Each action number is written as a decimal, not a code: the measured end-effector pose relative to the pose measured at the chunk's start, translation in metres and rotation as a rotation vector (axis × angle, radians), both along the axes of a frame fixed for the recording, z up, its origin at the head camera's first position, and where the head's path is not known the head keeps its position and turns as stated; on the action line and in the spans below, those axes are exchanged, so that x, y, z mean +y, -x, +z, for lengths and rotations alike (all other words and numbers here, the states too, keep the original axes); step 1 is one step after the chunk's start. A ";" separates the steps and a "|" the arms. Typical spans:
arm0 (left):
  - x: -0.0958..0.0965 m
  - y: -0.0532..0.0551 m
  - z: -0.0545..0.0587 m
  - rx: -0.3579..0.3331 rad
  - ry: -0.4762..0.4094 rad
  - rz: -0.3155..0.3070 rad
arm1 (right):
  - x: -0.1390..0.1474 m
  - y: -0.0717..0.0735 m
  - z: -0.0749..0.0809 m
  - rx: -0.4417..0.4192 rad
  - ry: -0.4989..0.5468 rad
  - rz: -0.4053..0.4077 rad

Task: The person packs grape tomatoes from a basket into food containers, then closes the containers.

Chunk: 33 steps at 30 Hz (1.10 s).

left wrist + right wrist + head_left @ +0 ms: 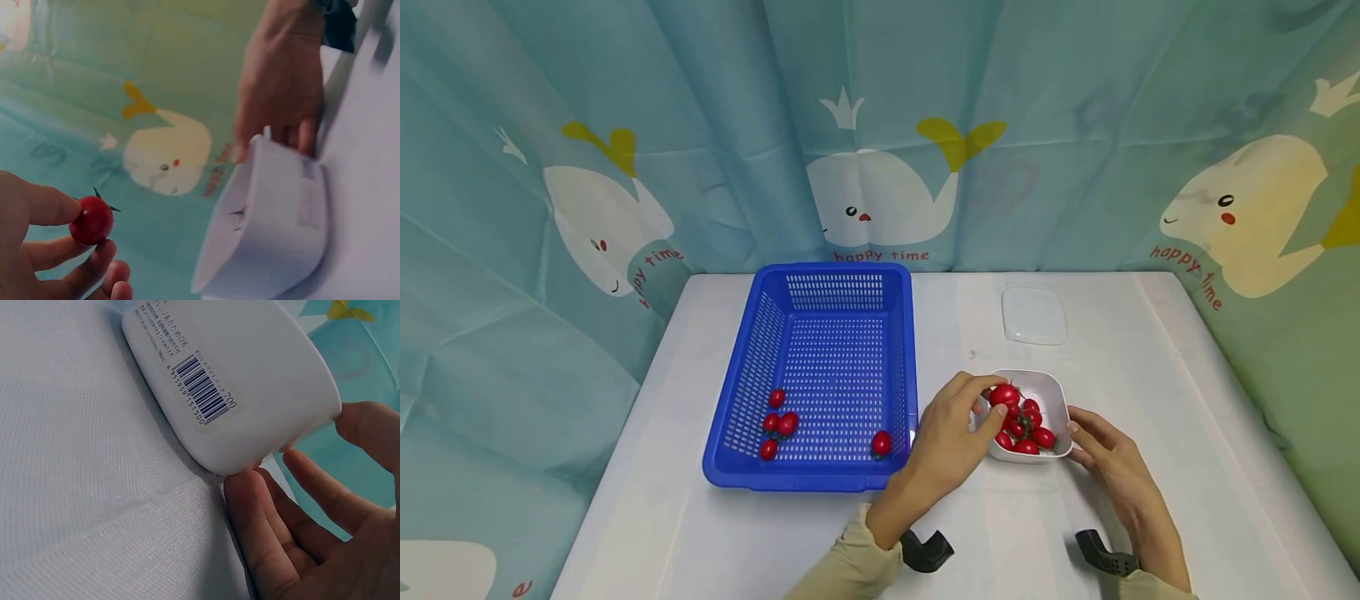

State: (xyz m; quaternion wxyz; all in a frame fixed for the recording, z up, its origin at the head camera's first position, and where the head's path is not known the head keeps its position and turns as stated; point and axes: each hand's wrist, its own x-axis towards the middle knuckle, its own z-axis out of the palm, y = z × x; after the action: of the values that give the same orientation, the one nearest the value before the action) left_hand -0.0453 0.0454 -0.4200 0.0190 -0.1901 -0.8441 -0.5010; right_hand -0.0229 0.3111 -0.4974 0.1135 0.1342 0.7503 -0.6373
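My left hand [949, 433] pinches a cherry tomato [92, 221] with a green calyx between thumb and fingers. It is above the left side of a white plastic container [1054, 392], where several more cherry tomatoes [1026, 447] lie. On the container's right side, my right hand [1111, 468] holds the wall, its thumb at the rim and its fingers low on the outside, as the right wrist view shows. A printed barcode label [201, 390] is on the container. Left of it stands a blue perforated basket [808, 482] with several cherry tomatoes [787, 424] on its floor.
Behind the container a translucent lid [1034, 317] lies flat on the white table [1150, 358]. A whale-patterned curtain [715, 125] hangs along the back and sides. The basket's right wall stands close to my left hand.
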 end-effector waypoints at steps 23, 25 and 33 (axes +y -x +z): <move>0.038 -0.002 -0.047 0.328 0.563 0.159 | -0.001 -0.001 -0.001 0.024 -0.033 -0.020; 0.039 -0.002 -0.049 0.358 0.611 0.164 | -0.001 -0.001 -0.001 0.024 -0.041 -0.018; 0.045 0.000 -0.051 0.354 0.720 0.153 | -0.002 -0.001 0.000 0.021 -0.055 -0.018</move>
State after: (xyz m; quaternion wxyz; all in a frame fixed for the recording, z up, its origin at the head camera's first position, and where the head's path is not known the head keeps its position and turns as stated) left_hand -0.0452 0.0905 -0.4711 0.1334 -0.2048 -0.9609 -0.1300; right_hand -0.0223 0.3090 -0.4970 0.0959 0.1374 0.7674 -0.6188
